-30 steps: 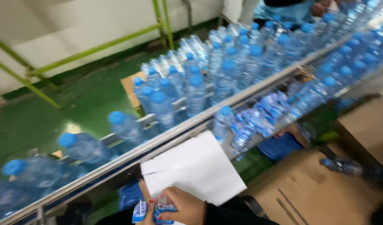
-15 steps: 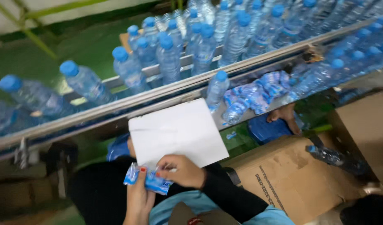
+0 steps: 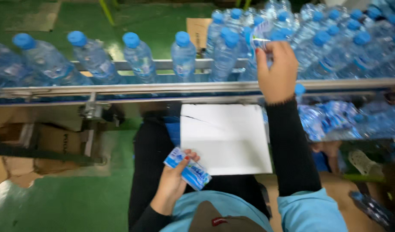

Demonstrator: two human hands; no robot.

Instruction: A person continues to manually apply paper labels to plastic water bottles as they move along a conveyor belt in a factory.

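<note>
From the head view, my left hand (image 3: 173,182) at lower centre clasps a small stack of blue-and-white plastic bottle labels (image 3: 188,168). My right hand (image 3: 277,71), upper right, pinches what looks like one thin label sleeve (image 3: 261,35) among clear blue-capped water bottles (image 3: 183,56).

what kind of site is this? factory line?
Most likely a water bottling plant, at the labelling stage. Blue-capped bottles crowd a metal conveyor rail. The right hand holds a label up at the bottles; the left hand holds a stack of labels.
</note>
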